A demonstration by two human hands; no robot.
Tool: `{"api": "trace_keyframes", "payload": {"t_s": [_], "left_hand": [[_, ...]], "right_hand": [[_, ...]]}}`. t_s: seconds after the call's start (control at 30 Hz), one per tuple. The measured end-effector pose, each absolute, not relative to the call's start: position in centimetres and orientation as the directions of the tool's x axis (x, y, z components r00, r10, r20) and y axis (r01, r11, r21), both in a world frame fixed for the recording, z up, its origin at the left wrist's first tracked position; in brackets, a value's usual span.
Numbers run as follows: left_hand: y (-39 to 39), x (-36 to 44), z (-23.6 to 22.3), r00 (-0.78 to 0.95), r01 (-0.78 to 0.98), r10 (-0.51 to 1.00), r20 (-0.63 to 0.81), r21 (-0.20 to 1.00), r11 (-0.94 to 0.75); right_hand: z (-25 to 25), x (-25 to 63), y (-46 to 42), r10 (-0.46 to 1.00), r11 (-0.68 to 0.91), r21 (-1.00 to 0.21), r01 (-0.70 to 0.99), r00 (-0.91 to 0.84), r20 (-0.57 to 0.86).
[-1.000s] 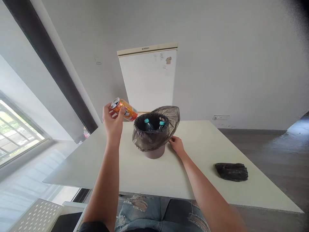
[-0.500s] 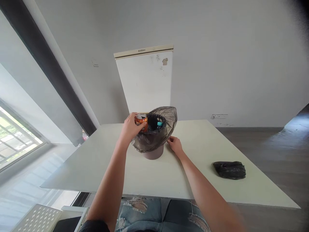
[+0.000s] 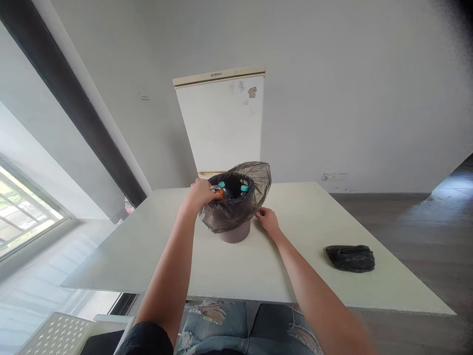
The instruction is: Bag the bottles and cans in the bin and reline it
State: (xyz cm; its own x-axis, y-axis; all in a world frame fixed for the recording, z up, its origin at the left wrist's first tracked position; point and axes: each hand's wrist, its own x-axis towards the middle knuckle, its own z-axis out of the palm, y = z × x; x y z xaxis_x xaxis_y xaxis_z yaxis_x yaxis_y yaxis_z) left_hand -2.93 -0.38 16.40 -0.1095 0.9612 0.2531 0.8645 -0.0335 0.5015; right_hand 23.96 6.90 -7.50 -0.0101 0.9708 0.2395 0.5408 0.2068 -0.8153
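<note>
A brownish trash bin (image 3: 235,234) stands on the table, lined with a sheer black garbage bag (image 3: 232,217) whose loose edge flares out over the rim. My left hand (image 3: 201,194) grips an orange drink can (image 3: 217,191) and holds it at the left inside of the bin's mouth. The can's lower part is hidden by the bag and my fingers. Two bottles with teal caps show inside: one bottle (image 3: 244,190) at the right, another bottle (image 3: 222,185) close to the can. My right hand (image 3: 267,220) rests at the bin's right side, fingers curled near the bag's edge; what they pinch is hidden.
A folded black plastic bundle (image 3: 350,258) lies on the right of the pale table (image 3: 162,256). Behind the table stands a white refrigerator (image 3: 225,123). At the lower left is a white chair (image 3: 55,335), with a window (image 3: 25,207) beyond.
My left hand has lowered the can from above the rim into the bin's mouth, uncovering the second teal-capped bottle. My right hand stays at the bin's side.
</note>
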Motion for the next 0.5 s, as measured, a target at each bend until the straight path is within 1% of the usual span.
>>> {"api": "trace_keyframes", "payload": {"t_s": [0.07,0.1,0.13,0.17,0.23,0.3,0.33,0.37,0.4,0.43,0.47,0.5], "left_hand": [[-0.2,-2.8,17.0,-0.076,0.909,0.986,0.151,0.417,0.006],[-0.2,-2.8,17.3,-0.064,0.915,0.988,0.139,0.404,0.003],[-0.5,-2.7,17.5,-0.053,0.912,0.986,0.159,0.41,-0.017],[-0.9,-2.7,17.5,-0.048,0.902,0.976,0.212,0.428,-0.048],[-2.1,-2.9,17.2,-0.087,0.859,0.922,0.377,0.497,-0.121],[-3.7,-3.4,16.2,-0.212,0.79,0.825,0.524,0.589,-0.171],[-4.5,-3.8,15.4,-0.296,0.75,0.777,0.556,0.639,-0.171],[-5.2,-4.2,14.5,-0.384,0.708,0.738,0.555,0.69,-0.151],[-5.7,-4.7,13.5,-0.466,0.662,0.714,0.522,0.741,-0.11],[-6.1,-5.3,12.4,-0.54,0.608,0.706,0.458,0.792,-0.048],[-6.4,-5.9,11.2,-0.602,0.541,0.713,0.36,0.84,0.032],[-6.5,-6.4,9.9,-0.645,0.448,0.73,0.225,0.886,0.122]], "right_hand": [[-7.4,24.0,6.8,0.97,0.21,-0.815,0.54,-0.012,0.242],[-7.3,24.0,6.8,0.97,0.211,-0.815,0.54,-0.012,0.243],[-7.3,24.0,6.8,0.97,0.211,-0.815,0.54,-0.011,0.243],[-7.3,23.9,6.8,0.97,0.21,-0.815,0.54,-0.01,0.243],[-7.3,23.9,6.8,0.97,0.207,-0.816,0.54,-0.007,0.241],[-7.4,23.9,6.8,0.971,0.204,-0.815,0.542,-0.004,0.24],[-7.4,23.9,6.9,0.971,0.202,-0.815,0.543,-0.003,0.239],[-7.5,23.8,6.9,0.971,0.2,-0.815,0.544,-0.001,0.238],[-7.5,23.8,6.9,0.972,0.199,-0.815,0.545,0.0,0.237],[-7.5,23.8,7.0,0.972,0.197,-0.815,0.545,0.001,0.235],[-7.6,23.8,7.0,0.972,0.194,-0.816,0.545,0.003,0.234],[-7.6,23.8,7.1,0.973,0.192,-0.817,0.543,0.005,0.232]]}}
